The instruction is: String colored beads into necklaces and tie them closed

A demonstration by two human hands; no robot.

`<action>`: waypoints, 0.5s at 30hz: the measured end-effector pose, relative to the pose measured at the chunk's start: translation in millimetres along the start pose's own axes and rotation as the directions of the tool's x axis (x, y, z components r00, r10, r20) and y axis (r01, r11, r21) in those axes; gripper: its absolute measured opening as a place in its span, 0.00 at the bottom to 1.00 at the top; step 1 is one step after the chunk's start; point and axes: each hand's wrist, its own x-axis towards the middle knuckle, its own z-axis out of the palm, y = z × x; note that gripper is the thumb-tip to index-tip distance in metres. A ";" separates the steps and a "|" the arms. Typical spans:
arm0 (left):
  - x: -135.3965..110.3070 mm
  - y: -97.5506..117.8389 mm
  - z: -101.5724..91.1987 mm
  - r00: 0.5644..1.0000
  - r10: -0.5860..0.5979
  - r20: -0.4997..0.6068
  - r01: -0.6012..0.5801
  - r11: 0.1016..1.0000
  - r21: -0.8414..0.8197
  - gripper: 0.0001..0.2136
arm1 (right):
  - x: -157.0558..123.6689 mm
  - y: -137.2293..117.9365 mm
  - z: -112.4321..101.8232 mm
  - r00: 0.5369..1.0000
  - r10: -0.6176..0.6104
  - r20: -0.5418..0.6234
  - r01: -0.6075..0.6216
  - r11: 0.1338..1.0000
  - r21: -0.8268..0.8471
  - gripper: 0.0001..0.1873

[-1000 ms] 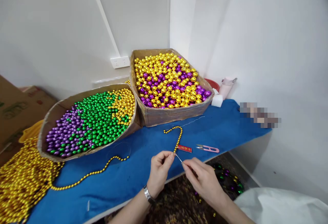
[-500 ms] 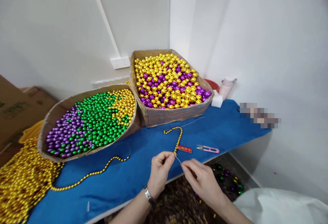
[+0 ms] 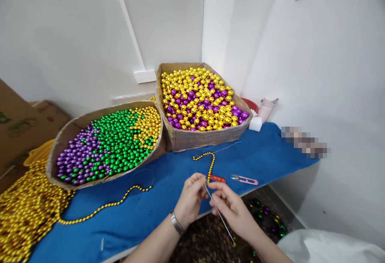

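Note:
My left hand (image 3: 191,197), with a silver watch band (image 3: 176,223) at its wrist, is closed, thumb and fingertips pinching the upper end of a long, thin, straight needle (image 3: 223,221). The needle slants down to the right, past my right hand. My right hand (image 3: 233,209) is open beside it, index finger stretched toward the left fingertips and thumb apart. Just beyond both hands, a short string of gold beads (image 3: 213,162) curls over the blue cloth (image 3: 177,170); its near end is close to my fingers. A red tag (image 3: 218,179) lies partly behind that string.
Pink thread snips (image 3: 245,180) lie to the right. Behind stand a carton of green, purple and gold beads (image 3: 120,138) and one of larger gold and purple beads (image 3: 201,98). Gold bead strands (image 3: 27,203) pile at the left. A pink bottle (image 3: 266,108) stands behind.
The right hand's pinch on the needle has loosened and its fingers have spread. More of the needle now shows, extending down to the right. The view has shifted slightly.

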 end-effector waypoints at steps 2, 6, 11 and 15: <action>1.0 3.0 3.9 0.999 -0.029 0.018 0.031 0.997 -0.076 0.10 | 3.5 1.4 4.2 1.000 -0.003 -0.025 0.007 0.984 0.177 0.12; 5.9 11.6 6.6 0.999 0.033 0.033 -0.030 0.996 -0.087 0.10 | 17.2 1.9 10.3 0.947 -0.216 -0.238 0.220 0.975 -0.011 0.11; 34.6 20.5 -25.9 0.858 0.492 -0.146 -0.381 0.802 0.460 0.09 | 57.0 -19.5 -14.4 0.873 -0.331 -0.357 0.285 0.942 -0.177 0.13; 61.1 16.1 -74.9 0.773 0.634 -0.032 -0.227 0.322 0.919 0.10 | 112.3 -56.7 -52.8 0.865 -0.354 -0.356 0.278 0.928 -0.248 0.16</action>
